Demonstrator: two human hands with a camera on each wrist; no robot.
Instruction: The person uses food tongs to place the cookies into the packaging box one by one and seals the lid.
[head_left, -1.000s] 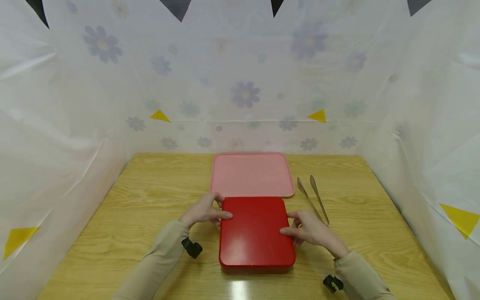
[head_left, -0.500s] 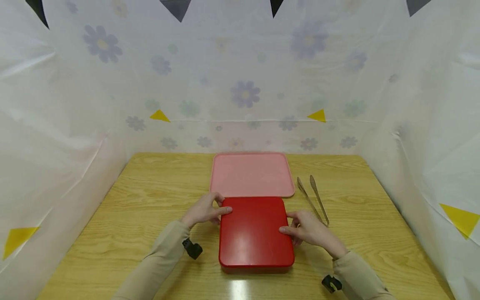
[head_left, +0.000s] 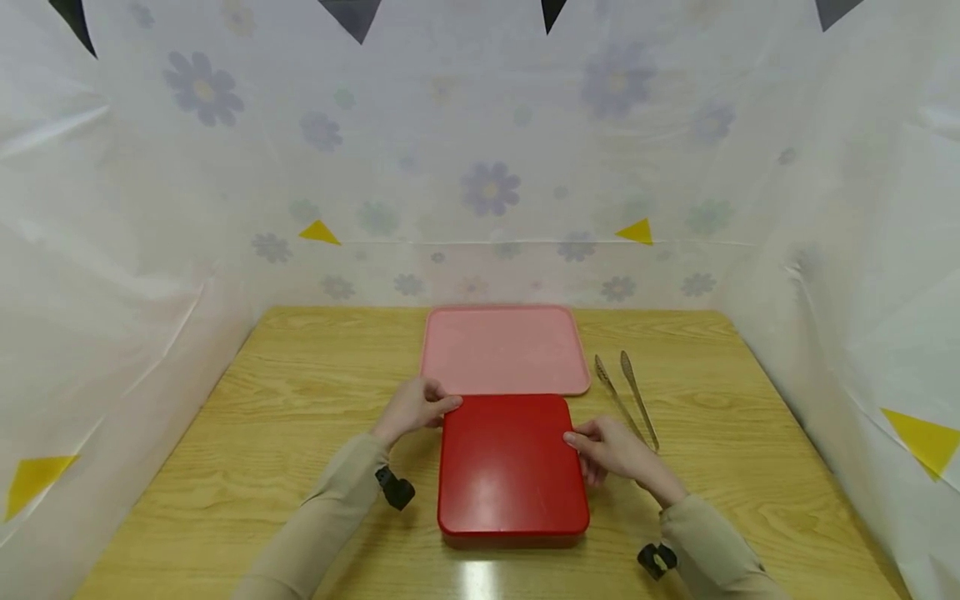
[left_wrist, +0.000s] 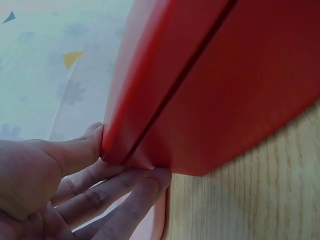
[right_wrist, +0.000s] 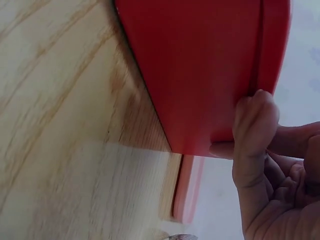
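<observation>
A red square box with rounded corners (head_left: 517, 542) sits on the table, its flat lid (head_left: 513, 475) on top. A dark seam between lid and body runs along the side in both wrist views. At the far left corner my left hand (head_left: 412, 409) pinches the lid, thumb at its upper edge and fingers (left_wrist: 120, 200) against the side near the seam. My right hand (head_left: 617, 452) grips the lid's right edge toward the back, thumb on top and a bent finger (right_wrist: 256, 120) at the seam. The box's contents are hidden.
Right behind the box lies a pink tray (head_left: 504, 350). Metal tongs (head_left: 637, 396) rest spread on the table, just beyond my right hand. The wooden table (head_left: 315, 367) is enclosed by white flower-patterned sheets (head_left: 487, 108) at the back and sides.
My left hand has slid back along the box to its far left corner. The right thumb has also shifted back along the right edge. Box, tray and tongs stay in place.
</observation>
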